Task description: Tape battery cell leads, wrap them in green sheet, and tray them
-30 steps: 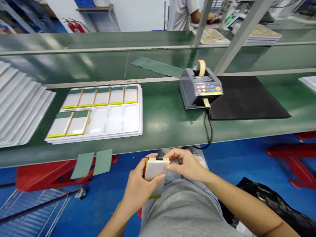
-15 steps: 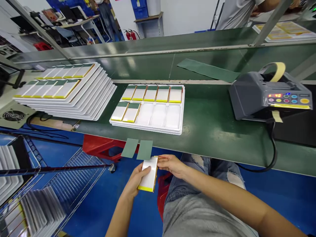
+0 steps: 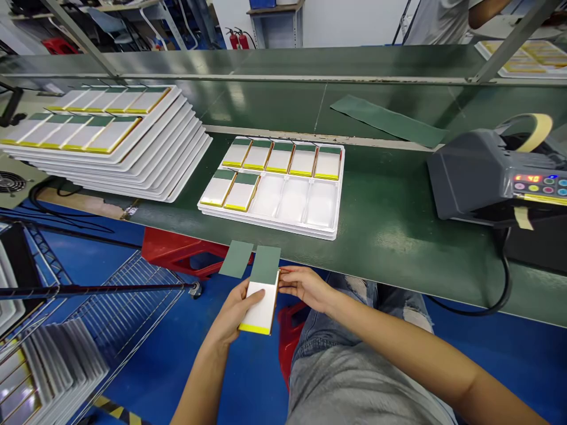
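My left hand (image 3: 230, 313) grips a flat white battery cell (image 3: 260, 306) with a yellow bottom edge, held below the front edge of the green bench. My right hand (image 3: 303, 286) pinches the cell's upper right corner. The cell's top end sits against one of two green tape strips (image 3: 266, 264) hanging from the bench edge; the other strip (image 3: 236, 258) hangs just left. Above lies a white tray (image 3: 330, 227) with several finished cells (image 3: 241, 192) and three empty pockets.
A stack of white trays (image 3: 146, 171) filled with cells sits at the left. A grey tape dispenser (image 3: 482, 177) with a cable stands at the right. A wire rack (image 3: 128, 307) and red stool (image 3: 177, 254) stand below the bench. Another person (image 3: 436, 20) works at the back.
The cell and both hands have risen toward the bench edge, and the cell's top now meets the right green strip. My view has shifted slightly closer to the bench.
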{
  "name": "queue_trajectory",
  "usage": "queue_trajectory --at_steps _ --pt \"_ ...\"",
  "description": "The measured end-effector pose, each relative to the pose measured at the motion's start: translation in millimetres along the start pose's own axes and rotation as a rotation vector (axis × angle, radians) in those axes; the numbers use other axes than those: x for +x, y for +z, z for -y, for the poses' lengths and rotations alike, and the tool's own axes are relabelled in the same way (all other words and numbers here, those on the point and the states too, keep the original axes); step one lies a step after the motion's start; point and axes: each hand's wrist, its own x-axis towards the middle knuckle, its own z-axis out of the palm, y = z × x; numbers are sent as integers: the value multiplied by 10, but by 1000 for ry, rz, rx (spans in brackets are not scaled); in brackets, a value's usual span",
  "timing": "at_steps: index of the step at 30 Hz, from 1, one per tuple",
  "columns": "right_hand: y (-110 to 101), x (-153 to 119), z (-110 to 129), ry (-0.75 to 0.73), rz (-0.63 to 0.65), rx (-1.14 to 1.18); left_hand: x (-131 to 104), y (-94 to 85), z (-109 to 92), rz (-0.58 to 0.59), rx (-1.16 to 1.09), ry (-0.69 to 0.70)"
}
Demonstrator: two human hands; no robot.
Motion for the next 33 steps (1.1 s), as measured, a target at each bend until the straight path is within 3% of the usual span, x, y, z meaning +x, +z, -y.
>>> queue_trajectory --at_steps 18,26,33 --pt "38 34 -57 -20 -122 -65 20 -24 -32 30 53 -19" --pt "11 42 -100 -16 -114 -68 29 -30 55 11 40 -32" --pt "59 54 -42 -38 -94 -61 29 -43 -23 30 42 -3"
